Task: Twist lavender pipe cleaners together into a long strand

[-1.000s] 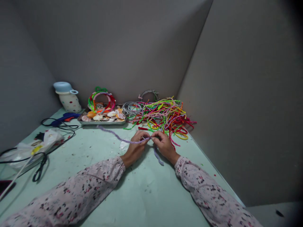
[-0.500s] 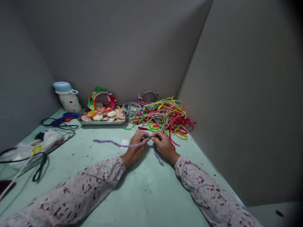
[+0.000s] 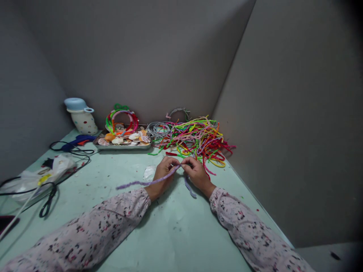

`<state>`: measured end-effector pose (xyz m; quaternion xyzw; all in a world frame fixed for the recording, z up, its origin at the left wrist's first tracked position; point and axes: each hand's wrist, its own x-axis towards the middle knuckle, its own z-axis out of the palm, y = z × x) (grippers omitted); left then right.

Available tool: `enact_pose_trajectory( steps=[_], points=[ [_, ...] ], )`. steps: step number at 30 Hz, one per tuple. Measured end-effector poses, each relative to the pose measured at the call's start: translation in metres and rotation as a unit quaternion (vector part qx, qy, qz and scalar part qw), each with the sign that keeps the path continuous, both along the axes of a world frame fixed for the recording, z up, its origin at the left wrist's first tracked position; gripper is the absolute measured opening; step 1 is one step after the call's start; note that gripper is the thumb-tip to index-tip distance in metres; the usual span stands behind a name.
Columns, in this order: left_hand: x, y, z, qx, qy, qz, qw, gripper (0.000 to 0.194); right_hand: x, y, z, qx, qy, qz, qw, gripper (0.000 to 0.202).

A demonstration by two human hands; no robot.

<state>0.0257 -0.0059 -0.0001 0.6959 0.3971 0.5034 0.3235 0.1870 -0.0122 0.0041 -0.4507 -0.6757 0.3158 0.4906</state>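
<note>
A purple pipe cleaner (image 3: 153, 181) runs through the pinched fingers of my left hand (image 3: 165, 173), its long end trailing left over the wrist. Close beside it, my right hand (image 3: 197, 174) pinches the purple fuzzy strand too, thumb and index fingertips nearly meeting those of the left. A paler purple length (image 3: 190, 188) hangs below the right hand; whether it is the same pipe cleaner is hidden by the fingers. Just beyond both hands lies a tangled pile of coloured pipe cleaners (image 3: 198, 136).
A metal tray (image 3: 123, 147) of seashells (image 3: 117, 141) holds colourful fuzzy rings (image 3: 133, 121). Left stand a blue-lidded bottle (image 3: 84, 122), a blue tool (image 3: 75, 142), black cable (image 3: 51, 200) and a plastic bag (image 3: 61, 166). Grey wire coils (image 3: 160, 129) lie by the pile; walls enclose the table (image 3: 176, 241).
The pipe cleaner's long left end has swung down, now crossing lower over my left hand and wrist. Both hands stay almost in the same place, still pinching.
</note>
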Motion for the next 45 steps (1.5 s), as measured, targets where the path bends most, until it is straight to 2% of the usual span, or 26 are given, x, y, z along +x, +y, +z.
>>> enact_pose_trajectory(
  steps=[7, 15, 34, 45],
  points=[
    [-0.0005, -0.0003, 0.0030, -0.015, 0.006, 0.000, 1.000, 0.015, -0.0002, 0.0007, -0.0022, -0.006, 0.003, -0.002, 1.000, 0.009],
    [-0.0011, -0.0021, 0.0026, 0.010, -0.011, -0.017, 1.000, 0.019, -0.0002, 0.0006, -0.0010, 0.000, 0.002, -0.005, 1.000, 0.009],
    [-0.0017, -0.0021, 0.0079, -0.028, 0.002, -0.002, 1.000, 0.011, -0.0002, 0.0000, 0.0012, 0.001, -0.001, -0.005, 1.000, 0.009],
    [-0.0006, -0.0006, 0.0011, -0.020, -0.006, -0.016, 1.000, 0.019, 0.0016, 0.0015, -0.0035, -0.006, 0.011, -0.003, 1.000, 0.009]
  ],
)
